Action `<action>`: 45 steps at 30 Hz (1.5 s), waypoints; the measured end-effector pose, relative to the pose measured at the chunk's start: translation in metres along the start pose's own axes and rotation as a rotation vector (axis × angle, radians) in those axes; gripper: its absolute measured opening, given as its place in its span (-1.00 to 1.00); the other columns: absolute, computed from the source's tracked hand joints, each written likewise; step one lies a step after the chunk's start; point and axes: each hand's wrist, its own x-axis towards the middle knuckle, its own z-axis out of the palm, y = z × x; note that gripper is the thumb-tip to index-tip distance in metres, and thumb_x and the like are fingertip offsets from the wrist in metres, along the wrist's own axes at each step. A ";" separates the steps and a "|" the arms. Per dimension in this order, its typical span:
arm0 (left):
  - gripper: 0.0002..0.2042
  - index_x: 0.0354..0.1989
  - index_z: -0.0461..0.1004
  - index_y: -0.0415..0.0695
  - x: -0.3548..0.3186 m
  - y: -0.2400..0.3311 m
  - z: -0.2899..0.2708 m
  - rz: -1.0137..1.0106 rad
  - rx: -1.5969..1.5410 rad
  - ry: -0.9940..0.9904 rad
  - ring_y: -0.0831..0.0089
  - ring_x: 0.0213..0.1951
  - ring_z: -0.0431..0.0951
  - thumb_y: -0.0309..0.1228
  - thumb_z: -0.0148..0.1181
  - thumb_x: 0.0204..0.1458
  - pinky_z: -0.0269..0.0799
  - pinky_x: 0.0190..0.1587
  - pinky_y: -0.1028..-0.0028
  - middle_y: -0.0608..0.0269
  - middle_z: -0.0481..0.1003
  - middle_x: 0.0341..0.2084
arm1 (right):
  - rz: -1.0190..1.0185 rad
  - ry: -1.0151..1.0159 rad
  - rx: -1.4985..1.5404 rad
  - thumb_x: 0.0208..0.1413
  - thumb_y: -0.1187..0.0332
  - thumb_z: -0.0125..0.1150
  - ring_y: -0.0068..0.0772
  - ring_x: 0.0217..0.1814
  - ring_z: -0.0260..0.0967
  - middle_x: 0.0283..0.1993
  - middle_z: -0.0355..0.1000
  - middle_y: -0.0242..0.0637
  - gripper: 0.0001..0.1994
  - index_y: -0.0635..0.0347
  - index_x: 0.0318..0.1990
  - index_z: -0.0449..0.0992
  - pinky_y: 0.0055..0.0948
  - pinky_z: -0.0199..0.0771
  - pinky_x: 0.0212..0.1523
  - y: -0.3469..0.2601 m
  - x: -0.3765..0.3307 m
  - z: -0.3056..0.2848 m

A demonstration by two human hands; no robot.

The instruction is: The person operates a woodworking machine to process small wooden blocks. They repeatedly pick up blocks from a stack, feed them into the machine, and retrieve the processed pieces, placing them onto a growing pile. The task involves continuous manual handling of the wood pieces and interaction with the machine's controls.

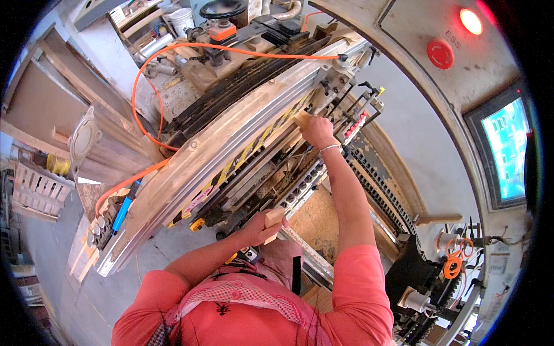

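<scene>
My left hand [254, 230] is closed around a short pale wooden block [273, 220], low and close to my body beside the near edge of the machine. Farther out, my right arm is stretched over the machine. My right hand [318, 132] grips another light wooden block [302, 119], held near the clamp fittings [333, 81] at the far end of a long metal rail [254, 109]. Whether this block touches the machine cannot be made out. Beneath both hands runs the machine bed with a yellow-and-black striped strip [254, 145] and a row of dark round fittings [306, 183].
An orange hose [242, 51] loops over the rail. To the right stands a control panel with a red stop button [440, 54], a glowing red lamp [471, 21] and a screen [506, 151]. Sawdust [317, 222] lies inside the machine. A slatted crate [39, 187] sits far left.
</scene>
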 end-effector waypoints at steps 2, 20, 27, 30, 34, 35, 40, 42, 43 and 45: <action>-0.85 -0.33 0.40 -0.20 0.000 0.001 0.000 -0.014 -0.012 0.001 0.60 -0.53 0.34 -0.39 -0.02 0.05 0.24 -0.48 0.54 0.35 0.34 -0.59 | -0.008 -0.026 -0.008 -0.08 0.05 0.11 -0.18 -0.25 0.47 -0.31 0.49 -0.14 -0.63 0.20 -0.33 0.53 -0.29 0.47 -0.26 -0.001 0.001 -0.001; -0.85 -0.30 0.40 -0.18 0.001 0.003 -0.003 -0.029 -0.020 -0.031 0.63 -0.52 0.30 -0.38 0.00 0.05 0.23 -0.47 0.55 0.37 0.31 -0.57 | 0.091 0.046 0.083 -0.16 0.20 0.09 -0.18 -0.26 0.47 -0.36 0.49 -0.16 -0.77 0.12 -0.43 0.56 -0.28 0.47 -0.26 0.002 -0.005 -0.021; -0.85 -0.28 0.39 -0.18 -0.001 0.003 -0.003 -0.026 -0.027 -0.027 0.63 -0.47 0.32 -0.39 -0.01 0.05 0.26 -0.42 0.55 0.36 0.37 -0.49 | 0.075 -0.034 0.115 -0.15 0.08 0.13 -0.08 -0.24 0.46 -0.36 0.48 -0.02 -0.61 0.30 -0.39 0.52 -0.25 0.46 -0.21 0.010 0.000 -0.022; -0.85 -0.27 0.38 -0.18 -0.002 0.001 -0.006 -0.044 0.014 -0.057 0.62 -0.43 0.33 -0.39 -0.01 0.05 0.27 -0.36 0.54 0.34 0.40 -0.43 | 0.106 -0.032 0.134 -0.15 0.08 0.13 -0.07 -0.23 0.45 -0.34 0.48 -0.01 -0.61 0.30 -0.37 0.52 -0.25 0.45 -0.19 0.013 0.002 -0.018; -0.84 -0.25 0.38 -0.18 0.000 0.004 -0.005 -0.047 0.027 -0.050 0.60 -0.40 0.34 -0.39 -0.01 0.05 0.27 -0.33 0.53 0.31 0.43 -0.38 | 0.100 -0.066 0.131 -0.15 0.09 0.14 -0.08 -0.21 0.45 -0.32 0.48 -0.02 -0.61 0.29 -0.36 0.53 -0.25 0.45 -0.18 0.011 0.002 -0.022; -0.84 -0.25 0.38 -0.18 0.000 0.003 -0.005 -0.066 0.011 -0.047 0.60 -0.40 0.34 -0.39 -0.01 0.05 0.27 -0.33 0.53 0.31 0.42 -0.38 | 0.101 -0.067 0.132 -0.16 0.09 0.15 -0.08 -0.21 0.45 -0.32 0.48 -0.02 -0.61 0.29 -0.36 0.53 -0.25 0.45 -0.18 0.010 0.002 -0.023; -0.85 -0.27 0.39 -0.19 0.000 0.000 -0.002 -0.042 -0.063 -0.012 0.61 -0.39 0.35 -0.40 -0.02 0.05 0.27 -0.33 0.53 0.31 0.42 -0.38 | 0.095 -0.063 0.133 -0.17 0.09 0.18 -0.10 -0.21 0.45 -0.31 0.48 -0.03 -0.62 0.28 -0.36 0.53 -0.27 0.46 -0.17 0.004 0.001 -0.033; -0.85 -0.27 0.39 -0.19 0.000 -0.001 -0.003 -0.034 -0.032 -0.035 0.62 -0.41 0.35 -0.41 -0.02 0.05 0.27 -0.35 0.54 0.32 0.42 -0.39 | 0.107 -0.056 0.135 -0.17 0.10 0.18 -0.10 -0.21 0.45 -0.31 0.48 -0.03 -0.63 0.27 -0.37 0.54 -0.27 0.46 -0.18 0.007 0.003 -0.026; -0.85 -0.26 0.39 -0.19 0.000 -0.001 -0.004 -0.028 -0.015 -0.044 0.63 -0.42 0.35 -0.41 -0.02 0.05 0.27 -0.36 0.55 0.32 0.42 -0.40 | 0.110 -0.052 0.137 -0.17 0.10 0.18 -0.10 -0.21 0.45 -0.31 0.48 -0.03 -0.64 0.27 -0.37 0.54 -0.27 0.46 -0.18 0.006 0.004 -0.027; -0.85 -0.27 0.40 -0.19 0.000 0.001 -0.002 -0.051 -0.059 -0.026 0.64 -0.45 0.34 -0.41 -0.01 0.04 0.26 -0.39 0.57 0.34 0.41 -0.43 | 0.090 -0.042 0.127 -0.17 0.11 0.18 -0.10 -0.21 0.45 -0.32 0.48 -0.04 -0.65 0.27 -0.38 0.54 -0.27 0.46 -0.19 0.005 0.002 -0.029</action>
